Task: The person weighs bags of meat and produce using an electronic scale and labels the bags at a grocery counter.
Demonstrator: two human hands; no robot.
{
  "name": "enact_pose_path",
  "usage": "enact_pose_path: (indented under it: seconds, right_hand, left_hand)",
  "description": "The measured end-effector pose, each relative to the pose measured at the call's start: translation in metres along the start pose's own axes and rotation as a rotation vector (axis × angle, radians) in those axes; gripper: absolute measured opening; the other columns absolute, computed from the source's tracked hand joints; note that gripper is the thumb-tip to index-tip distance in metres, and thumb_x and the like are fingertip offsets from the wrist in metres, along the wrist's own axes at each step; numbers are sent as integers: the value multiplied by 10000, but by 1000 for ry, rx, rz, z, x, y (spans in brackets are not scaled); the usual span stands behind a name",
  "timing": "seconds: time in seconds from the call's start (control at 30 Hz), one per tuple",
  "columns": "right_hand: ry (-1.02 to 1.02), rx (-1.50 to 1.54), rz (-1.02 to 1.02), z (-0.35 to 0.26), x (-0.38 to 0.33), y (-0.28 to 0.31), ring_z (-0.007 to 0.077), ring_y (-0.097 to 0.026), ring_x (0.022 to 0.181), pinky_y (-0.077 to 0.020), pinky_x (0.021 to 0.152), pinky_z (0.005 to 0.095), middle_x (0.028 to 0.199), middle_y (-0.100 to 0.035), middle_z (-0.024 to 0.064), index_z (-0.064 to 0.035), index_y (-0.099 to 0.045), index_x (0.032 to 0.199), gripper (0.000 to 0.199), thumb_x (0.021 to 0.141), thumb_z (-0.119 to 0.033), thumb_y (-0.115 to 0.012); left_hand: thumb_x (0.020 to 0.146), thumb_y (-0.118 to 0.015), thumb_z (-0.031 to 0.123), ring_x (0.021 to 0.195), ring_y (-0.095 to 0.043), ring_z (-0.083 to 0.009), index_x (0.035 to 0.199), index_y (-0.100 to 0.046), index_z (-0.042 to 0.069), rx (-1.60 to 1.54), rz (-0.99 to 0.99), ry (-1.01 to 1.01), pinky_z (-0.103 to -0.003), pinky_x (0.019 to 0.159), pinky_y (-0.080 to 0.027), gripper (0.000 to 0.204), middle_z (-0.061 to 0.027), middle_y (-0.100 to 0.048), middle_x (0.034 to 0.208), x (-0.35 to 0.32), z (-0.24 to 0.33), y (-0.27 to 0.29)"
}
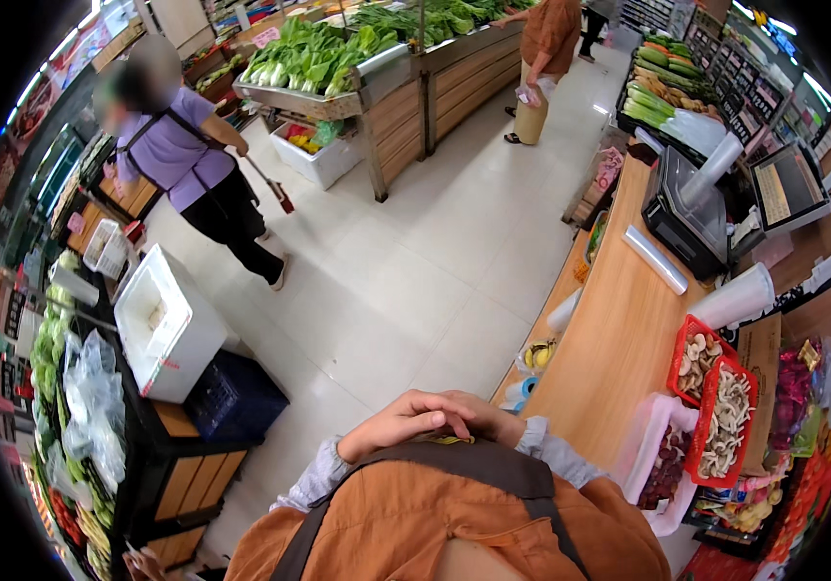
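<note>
Close to my body, at the apron's upper edge, my left hand [398, 426] and my right hand [493, 418] are folded together. The fingers of the left hand are bent over the right hand. Both look closed, and no object shows between them, though part of the right hand's fingers is hidden. Below them is a dark brown apron [464, 463] over an orange-brown top [386, 513]. Grey cuffs cover both wrists.
A wooden counter [589, 358] at right bears a plastic-film roll [655, 259], a black scale [683, 218] and red mushroom baskets [725, 421]. A white foam box [156, 324] sits above a dark blue crate [233, 395] at left. Beyond are a person in purple [183, 145] and leafy greens [318, 53].
</note>
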State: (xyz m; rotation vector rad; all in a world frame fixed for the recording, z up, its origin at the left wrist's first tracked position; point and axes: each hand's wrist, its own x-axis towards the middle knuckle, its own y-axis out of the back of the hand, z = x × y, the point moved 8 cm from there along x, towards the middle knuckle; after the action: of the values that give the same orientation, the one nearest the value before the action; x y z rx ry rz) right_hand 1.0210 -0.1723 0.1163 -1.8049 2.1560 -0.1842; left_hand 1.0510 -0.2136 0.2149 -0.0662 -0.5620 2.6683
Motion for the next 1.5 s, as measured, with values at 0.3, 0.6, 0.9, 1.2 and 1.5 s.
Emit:
enact_pose_path:
  seconds: [0.3, 0.6, 0.9, 1.2, 1.5]
  right_hand:
    - [-322, 399, -71, -7, 96, 16, 97, -506, 644, -415, 571, 229, 766, -577, 18, -46, -622, 854, 265, 899, -291, -529]
    - [-264, 456, -15, -36, 148, 92, 87, -481, 601, -378, 525, 247, 699, -553, 20, -47, -598, 787, 275, 905, -271, -488]
    - [-161, 425, 112, -98, 160, 240, 103, -496, 615, -392, 540, 246, 755, -571, 36, -42, -605, 797, 262, 892, -251, -478]
    - [-59, 359, 307, -138, 110, 368, 85, -476, 626, -374, 570, 229, 652, -539, 25, -54, -600, 751, 299, 901, -287, -489]
    - [117, 623, 671, -140, 28, 468, 65, -374, 534, -299, 491, 213, 630, -425, -28, -18, -557, 861, 310, 958, -275, -412]
  left_hand:
    - [920, -511, 304, 956, -620, -241, 1139, -583, -51, 13, 152, 29, -335, 881, -455, 423, -159, -662, 960, 1, 28, 96]
    - [895, -546, 401, 925, -631, -251, 1130, -587, -50, -15, 188, 67, -350, 875, -463, 510, -183, -664, 948, 68, 46, 160]
    - [888, -534, 447, 906, -635, -250, 1109, -607, -28, 111, 88, 46, -359, 857, -459, 529, -180, -669, 930, 217, 73, 209]
    - [904, -521, 399, 885, -625, -255, 1085, -601, -32, 24, -107, 133, -351, 855, -446, 474, -178, -659, 910, 359, 69, 214]
    - [925, -507, 357, 807, -633, -224, 1022, -615, -21, 12, -269, 320, -351, 798, -476, 405, -135, -662, 853, 516, 34, 221]
